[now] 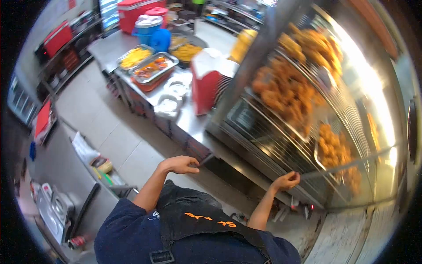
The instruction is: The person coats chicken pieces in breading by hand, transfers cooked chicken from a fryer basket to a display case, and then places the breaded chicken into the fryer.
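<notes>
My left hand (182, 164) hangs in the air in front of my body, near the edge of the steel counter. Its fingers are loosely bent and apart, with nothing in them. My right hand (286, 181) is closed beside the heated display cabinet (259, 152). Its fingertips meet the end of a grey metal strip (347, 165) that runs across the cabinet; whether this is a door edge is hard to tell. Inside, wire shelves bear fried chicken (316, 46), a tray of browner fried pieces (285, 92) and smaller fried pieces (336, 147).
On the steel counter (198, 127) are trays of yellow food (134, 57), a metal tray of orange-red food (153, 67), foil containers (168, 104) and a stack of red-and-white boxes (204, 86). Another steel worktop (81, 176) stands to the left, beside the tiled floor (118, 125).
</notes>
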Tool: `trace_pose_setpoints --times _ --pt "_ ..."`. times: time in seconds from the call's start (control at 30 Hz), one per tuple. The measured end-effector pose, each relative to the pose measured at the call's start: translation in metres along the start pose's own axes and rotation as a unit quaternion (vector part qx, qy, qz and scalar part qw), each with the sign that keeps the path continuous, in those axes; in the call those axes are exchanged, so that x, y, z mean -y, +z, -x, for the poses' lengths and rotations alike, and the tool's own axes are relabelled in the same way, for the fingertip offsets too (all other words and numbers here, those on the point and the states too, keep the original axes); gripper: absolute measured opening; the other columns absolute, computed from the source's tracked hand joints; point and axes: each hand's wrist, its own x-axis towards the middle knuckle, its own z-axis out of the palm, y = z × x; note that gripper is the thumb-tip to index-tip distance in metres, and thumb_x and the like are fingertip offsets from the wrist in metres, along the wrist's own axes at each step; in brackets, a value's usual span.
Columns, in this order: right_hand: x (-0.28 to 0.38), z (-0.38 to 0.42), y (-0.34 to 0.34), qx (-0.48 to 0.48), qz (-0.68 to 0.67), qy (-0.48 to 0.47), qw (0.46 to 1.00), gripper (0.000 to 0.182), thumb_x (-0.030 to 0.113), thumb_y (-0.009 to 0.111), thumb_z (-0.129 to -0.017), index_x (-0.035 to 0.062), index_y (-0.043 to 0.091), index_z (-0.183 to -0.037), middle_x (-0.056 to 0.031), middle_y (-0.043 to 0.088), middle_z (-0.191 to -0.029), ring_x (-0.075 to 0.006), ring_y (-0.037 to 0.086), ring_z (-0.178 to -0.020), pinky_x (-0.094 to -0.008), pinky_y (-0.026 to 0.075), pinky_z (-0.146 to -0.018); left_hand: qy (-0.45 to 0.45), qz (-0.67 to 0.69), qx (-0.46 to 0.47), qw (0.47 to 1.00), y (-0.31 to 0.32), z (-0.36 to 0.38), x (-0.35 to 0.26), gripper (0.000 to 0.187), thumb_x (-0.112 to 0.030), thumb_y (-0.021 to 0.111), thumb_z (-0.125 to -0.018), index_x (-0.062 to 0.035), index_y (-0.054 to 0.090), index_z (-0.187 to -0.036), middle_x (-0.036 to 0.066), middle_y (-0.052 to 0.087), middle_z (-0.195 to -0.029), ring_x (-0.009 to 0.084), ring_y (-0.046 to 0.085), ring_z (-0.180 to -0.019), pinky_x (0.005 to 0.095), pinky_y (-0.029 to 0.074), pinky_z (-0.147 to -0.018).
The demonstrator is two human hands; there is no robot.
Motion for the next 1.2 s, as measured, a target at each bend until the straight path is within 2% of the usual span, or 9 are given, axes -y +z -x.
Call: trace_pose_setpoints --times 0.13,0.3,0.4,0.47,0.6,0.7,0.93,1.0,1.2 --pt "0.121 0.154 0.045 0.296 -0.169 0.033 0.940 0.015 0.014 0.058 -0.079 0.0004 0.056 -0.072 -0.0080 0.055 -0.071 -0.0165 0.051 -0.066 -0.0297 0.041 -0.060 -0.094 0.138 -0.135 0.977 -0.057 0.079 0.058 0.040 -0.025 0.059 -0.079 -0.0028 0.050 -0.111 0.013 0.054 -0.106 0.0219 0.050 -0.100 0.0327 0.040 -0.085" --pt "0.262 0.304 0.065 0.723 -0.204 -0.100 0.652 0.019 0.018 0.060 -0.077 -0.0016 0.060 -0.078 -0.0090 0.060 -0.066 -0.0141 0.055 -0.062 -0.0277 0.043 -0.059 0.004 0.313 -0.384 0.869 -0.127 0.143 0.089 0.019 -0.018 0.063 -0.078 -0.0024 0.053 -0.074 -0.001 0.052 -0.061 0.0048 0.049 -0.051 0.0181 0.039 -0.046" --pt "0.318 0.365 0.082 0.783 -0.272 -0.142 0.540 0.017 0.015 0.060 -0.077 -0.0006 0.060 -0.081 -0.0071 0.061 -0.067 -0.0125 0.059 -0.063 -0.0265 0.046 -0.057 -0.037 0.364 -0.492 0.790 -0.155 0.174 0.109 0.025 -0.024 0.060 -0.080 -0.0021 0.053 -0.072 0.001 0.052 -0.060 0.0053 0.048 -0.050 0.0195 0.040 -0.048" --pt "0.361 0.394 0.102 0.880 -0.194 -0.002 0.434 0.018 0.016 0.060 -0.078 -0.0014 0.059 -0.075 -0.0065 0.060 -0.062 -0.0102 0.057 -0.055 -0.0244 0.045 -0.050 -0.049 0.376 -0.535 0.755 -0.168 0.191 0.142 0.030 -0.030 0.057 -0.082 -0.0024 0.051 -0.070 0.001 0.051 -0.059 0.0064 0.048 -0.047 0.0200 0.041 -0.048" --pt "0.441 0.460 0.158 0.843 -0.177 -0.217 0.459 0.024 0.021 0.059 -0.078 -0.0020 0.057 -0.074 -0.0040 0.057 -0.058 -0.0102 0.057 -0.056 -0.0233 0.043 -0.050 -0.013 0.389 -0.638 0.664 -0.209 0.228 0.200 0.023 -0.024 0.054 -0.084 -0.0027 0.052 -0.076 0.001 0.051 -0.061 0.0095 0.051 -0.049 0.0216 0.043 -0.051" --pt "0.482 0.529 0.210 0.842 -0.263 -0.174 0.437 0.023 0.021 0.057 -0.078 -0.0021 0.058 -0.077 -0.0056 0.059 -0.061 -0.0112 0.058 -0.059 -0.0245 0.044 -0.054 -0.049 0.242 -0.725 0.643 -0.254 0.247 0.247 0.018 -0.020 0.057 -0.083 -0.0029 0.052 -0.078 0.002 0.052 -0.061 0.0101 0.052 -0.051 0.0219 0.044 -0.050" --pt "0.632 0.644 0.279 0.869 -0.269 -0.269 0.315 0.023 0.022 0.057 -0.079 -0.0006 0.059 -0.080 -0.0067 0.061 -0.065 -0.0125 0.057 -0.058 -0.0264 0.045 -0.056 -0.215 0.406 -0.643 0.612 -0.388 0.318 0.306 0.022 -0.023 0.054 -0.084 -0.0030 0.051 -0.076 0.003 0.051 -0.057 0.0096 0.052 -0.050 0.0230 0.045 -0.047" --pt "0.691 0.665 0.289 0.874 -0.149 -0.402 0.230 0.023 0.024 0.059 -0.077 0.0014 0.061 -0.079 -0.0130 0.061 -0.069 -0.0223 0.060 -0.064 -0.0308 0.046 -0.061 -0.111 0.444 -0.703 0.544 -0.416 0.331 0.337 0.023 -0.024 0.051 -0.086 -0.0026 0.051 -0.077 0.003 0.051 -0.059 0.0097 0.053 -0.053 0.0232 0.046 -0.050" --pt "0.796 0.757 0.309 0.864 -0.354 -0.261 0.244 0.015 0.015 0.058 -0.077 0.0008 0.061 -0.079 -0.0095 0.062 -0.067 -0.0189 0.061 -0.067 -0.0300 0.047 -0.062 -0.113 0.319 -0.785 0.519 -0.490 0.349 0.419 0.014 -0.008 0.062 -0.077 -0.0021 0.053 -0.086 0.004 0.054 -0.073 0.0124 0.055 -0.058 0.0236 0.047 -0.053"
